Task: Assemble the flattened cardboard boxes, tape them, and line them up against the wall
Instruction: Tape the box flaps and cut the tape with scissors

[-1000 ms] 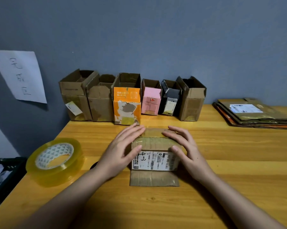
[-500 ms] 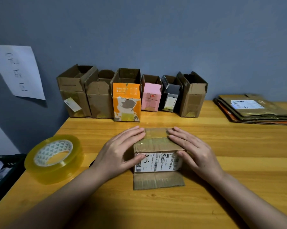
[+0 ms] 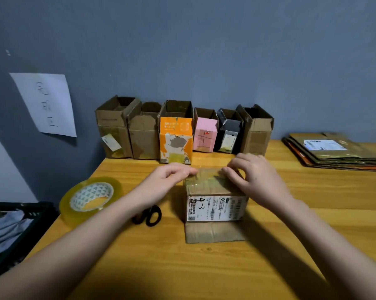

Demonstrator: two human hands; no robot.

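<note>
Both hands' fingers, left hand (image 3: 161,182) and right hand (image 3: 258,178), press flat, grasping nothing, on the box (image 3: 215,204) top; recommend firm outward strokes to seat the tape.

**Box at centre, row behind, tools to the left**

A cardboard box (image 3: 215,204) stands mid-table (image 3: 204,267), with the left hand (image 3: 161,185) and right hand (image 3: 256,178) on its top at the far edge. Behind it, six assembled boxes (image 3: 182,133) stand in a row against the wall (image 3: 204,50). Scissors (image 3: 148,215) lie just left of the box, a tape roll (image 3: 89,198) farther left. Flattened boxes (image 3: 334,150) are stacked at the far right. A sheet of paper (image 3: 45,103) hangs on the wall at left.
</note>
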